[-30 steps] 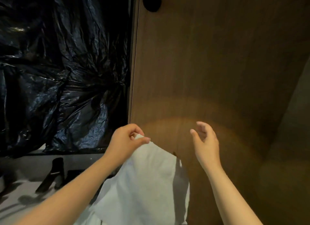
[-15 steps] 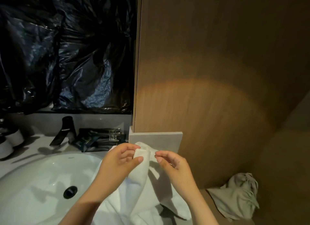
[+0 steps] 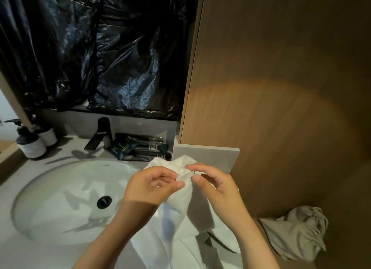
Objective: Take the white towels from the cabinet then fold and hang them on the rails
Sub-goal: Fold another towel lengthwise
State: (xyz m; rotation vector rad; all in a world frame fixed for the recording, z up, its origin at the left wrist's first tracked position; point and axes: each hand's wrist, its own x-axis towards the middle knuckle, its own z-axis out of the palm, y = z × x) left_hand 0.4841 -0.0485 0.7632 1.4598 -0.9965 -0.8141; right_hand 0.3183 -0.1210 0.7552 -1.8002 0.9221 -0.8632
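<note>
Both hands are working at the top of the white towel (image 3: 177, 208), right in the middle of the view. The left hand (image 3: 149, 186) is curling its fingers and pinching the towel's upper edge between thumb and fingertips. The right hand (image 3: 217, 186) is meeting it from the other side, with thumb and forefinger nipping the same bunched corner, so the two hands are almost touching.

The towel is hanging down from that pinch. It is draping over the near right side of the sink (image 3: 60, 188) and spilling onto the counter (image 3: 30, 252) towards the near edge. The drain (image 3: 104, 202) is showing dark in the basin, just left of the left wrist.

At the far side, the black tap (image 3: 99, 135) is standing behind the basin, with dark packets (image 3: 136, 146) lying just right of it. Two pump bottles (image 3: 32, 146) are sitting at the far left. Crumpled black plastic (image 3: 100, 47) is covering the wall above. A wooden panel (image 3: 281, 88) is filling the right side, and a grey cloth (image 3: 297, 236) is lying crumpled at its foot, well apart from the hands.
</note>
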